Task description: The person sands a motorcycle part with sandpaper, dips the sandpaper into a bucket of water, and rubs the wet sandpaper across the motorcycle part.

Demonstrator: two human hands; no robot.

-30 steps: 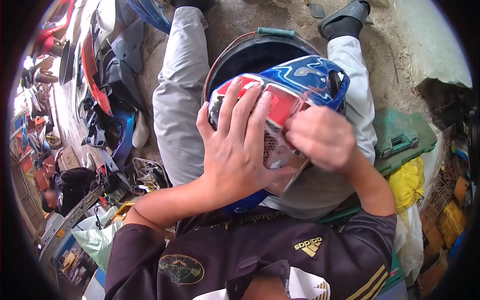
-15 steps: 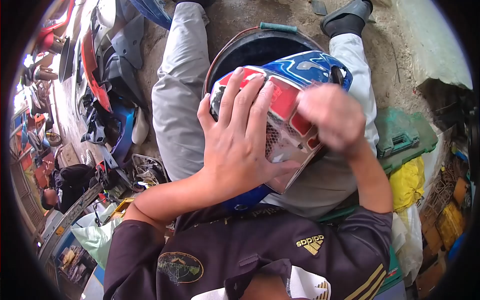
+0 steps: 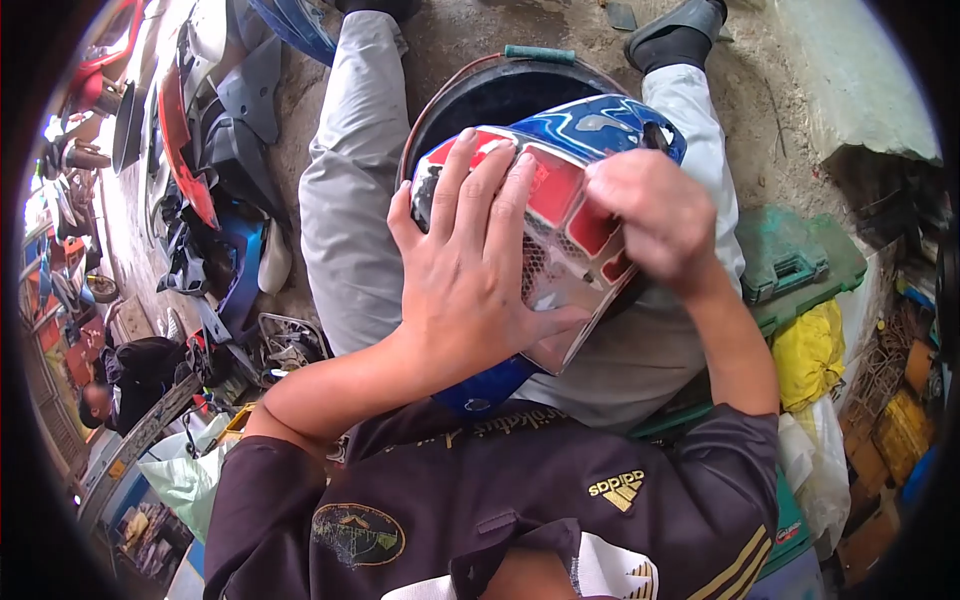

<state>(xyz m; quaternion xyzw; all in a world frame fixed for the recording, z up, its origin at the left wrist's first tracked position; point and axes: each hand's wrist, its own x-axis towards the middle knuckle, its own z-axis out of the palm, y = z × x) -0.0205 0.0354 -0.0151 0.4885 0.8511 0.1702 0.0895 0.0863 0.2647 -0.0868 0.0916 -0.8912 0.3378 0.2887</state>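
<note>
A glossy blue, red and white plastic panel (image 3: pixel 590 128) rests over a black bucket (image 3: pixel 470 110) between the legs. My left hand (image 3: pixel 465 260) lies spread on the panel's red and white part, fingers pointing up and thumb out to the right. Beside it, my right hand (image 3: pixel 655 215) is closed at the panel's right edge, near a dark red patch. Its fingers are blurred, and whatever they may pinch is hidden. Below the hands, a mesh-patterned, worn area shows on the panel.
A green case (image 3: pixel 795 265) and a yellow bag (image 3: pixel 810 355) lie at the right. Motorcycle fairing pieces (image 3: pixel 240 150) are piled at the left. Another person (image 3: pixel 140 375) is at the far left. A green-gripped handle (image 3: pixel 540 53) arches over the bucket's far rim.
My right hand first moved up and right along the panel, then slightly left with the view. My left hand keeps its spread hold on the panel.
</note>
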